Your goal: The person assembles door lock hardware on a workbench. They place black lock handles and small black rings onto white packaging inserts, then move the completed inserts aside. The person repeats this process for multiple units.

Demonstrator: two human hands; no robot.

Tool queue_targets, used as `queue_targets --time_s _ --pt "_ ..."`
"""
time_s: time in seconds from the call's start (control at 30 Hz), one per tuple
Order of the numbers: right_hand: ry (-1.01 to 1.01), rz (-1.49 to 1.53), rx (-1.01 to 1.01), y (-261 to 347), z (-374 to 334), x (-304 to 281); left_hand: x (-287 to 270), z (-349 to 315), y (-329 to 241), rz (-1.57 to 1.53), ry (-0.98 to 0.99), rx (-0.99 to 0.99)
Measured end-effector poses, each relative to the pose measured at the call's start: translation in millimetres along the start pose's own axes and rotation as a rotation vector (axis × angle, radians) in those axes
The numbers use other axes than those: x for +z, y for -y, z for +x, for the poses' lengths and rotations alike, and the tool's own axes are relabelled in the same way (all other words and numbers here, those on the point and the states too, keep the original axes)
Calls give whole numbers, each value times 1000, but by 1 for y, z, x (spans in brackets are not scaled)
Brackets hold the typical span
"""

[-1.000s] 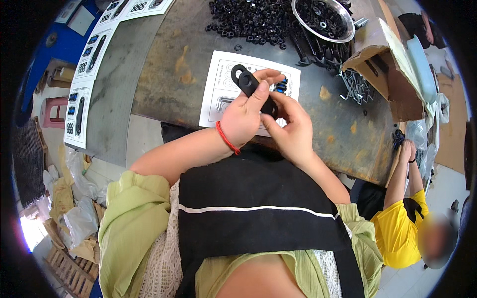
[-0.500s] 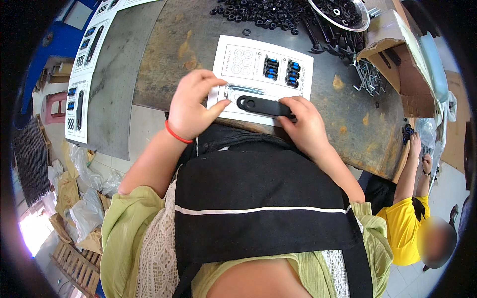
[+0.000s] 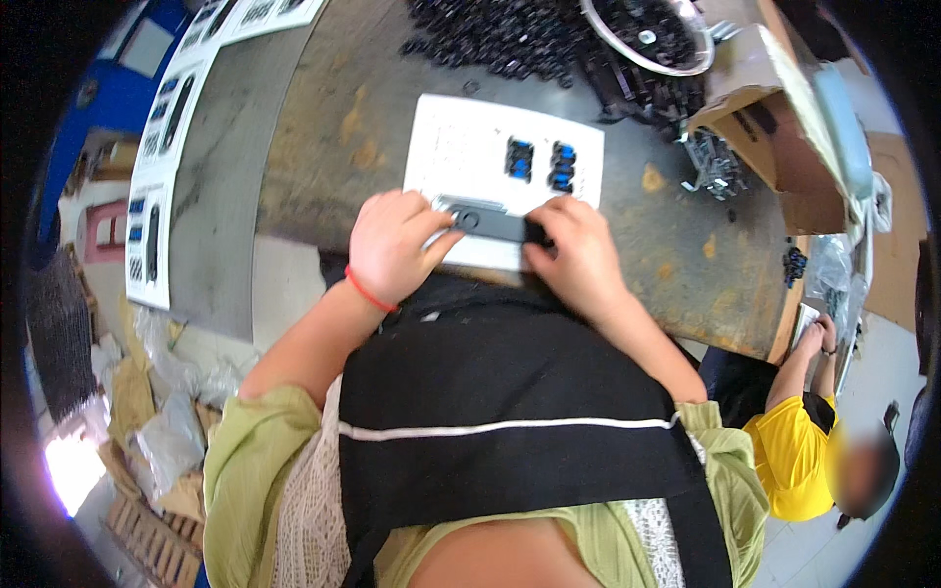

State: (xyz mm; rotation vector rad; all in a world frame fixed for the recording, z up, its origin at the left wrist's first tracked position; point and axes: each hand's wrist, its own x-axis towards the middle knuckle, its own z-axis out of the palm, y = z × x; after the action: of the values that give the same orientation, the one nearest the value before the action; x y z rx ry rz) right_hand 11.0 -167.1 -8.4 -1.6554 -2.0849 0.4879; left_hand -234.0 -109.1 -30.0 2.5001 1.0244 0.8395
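Observation:
A long flat black piece with a round hole near one end (image 3: 502,226) lies across the lower part of a white printed sheet (image 3: 441,147). At its holed end are the thumb and fingertips of my left hand (image 3: 392,243), closed on it. The other end is gripped by my right hand (image 3: 580,253), thumb below and fingers above. Thin silver rods (image 3: 480,205) lie just beyond the piece, partly covered. Two groups of black bolts with blue bands, a left group (image 3: 520,160) and a right group (image 3: 562,167), rest higher on the sheet. Motion blurs the picture.
Small black nuts (image 3: 490,44) are heaped at the far side, beside a metal bowl of black parts (image 3: 647,37). Bent silver keys (image 3: 716,162) lie near an open cardboard box (image 3: 814,147). More printed sheets (image 3: 167,108) line the left. A co-worker in yellow (image 3: 792,461) sits at right.
My left hand has come in to the black piece's holed end, where before it hovered beside the silver rods. The view has shifted slightly. The co-worker's hands have moved closer together.

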Motion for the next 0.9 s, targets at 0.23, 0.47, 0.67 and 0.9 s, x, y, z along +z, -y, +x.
queue_targets --time_s 0.23,0.47,0.67,0.9 --pt "-98 -28 7 -41 36 -66 -25 18 8 -60 -211 -85" --pt "-322 -337 107 -126 153 -138 -19 28 43 -142 -272 -411" --pt "-279 -598 364 -167 239 -130 -18 29 49 -146 -297 -427" --pt "-180 -599 389 -188 257 -134 -22 31 52 -178 -277 -451"
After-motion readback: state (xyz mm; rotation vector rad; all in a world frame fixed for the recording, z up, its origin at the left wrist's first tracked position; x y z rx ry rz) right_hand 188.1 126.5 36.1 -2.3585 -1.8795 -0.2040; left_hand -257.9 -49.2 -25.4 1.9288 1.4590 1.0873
